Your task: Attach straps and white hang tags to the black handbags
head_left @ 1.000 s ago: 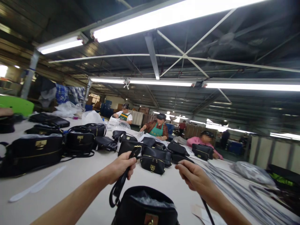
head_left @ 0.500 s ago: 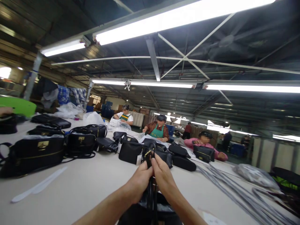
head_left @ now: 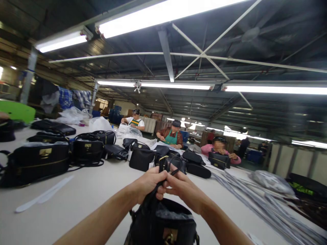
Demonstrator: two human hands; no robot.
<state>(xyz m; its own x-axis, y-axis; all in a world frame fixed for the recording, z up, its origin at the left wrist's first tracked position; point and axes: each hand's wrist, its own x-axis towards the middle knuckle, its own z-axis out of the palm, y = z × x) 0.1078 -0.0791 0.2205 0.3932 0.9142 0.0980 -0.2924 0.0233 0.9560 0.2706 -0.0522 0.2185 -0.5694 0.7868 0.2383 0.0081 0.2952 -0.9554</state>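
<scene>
A black handbag (head_left: 143, 223) with a gold clasp stands at the near edge, its top open on clear plastic. Above it, my left hand (head_left: 150, 180) is closed round the black strap (head_left: 161, 166), which has a gold buckle near its upper end. My right hand (head_left: 180, 185) pinches the same strap just to the right, its fingers touching those of my left hand. A loop of strap curves up over my right fingers. Beyond the hands sit several black bags (head_left: 141, 159), one with a white tag.
More black bags (head_left: 38, 163) stand on the white table (head_left: 89, 211) at the left, near white paper strips (head_left: 44, 194). Grey strips (head_left: 245, 194) and a plastic-wrapped bundle (head_left: 270, 182) lie at the right. Several people sit across the table; another person's hand shows at the far left.
The handbag has come further into view below my hands. My hands have lowered slightly and spread a little, and a loop of strap now stands out to the right.
</scene>
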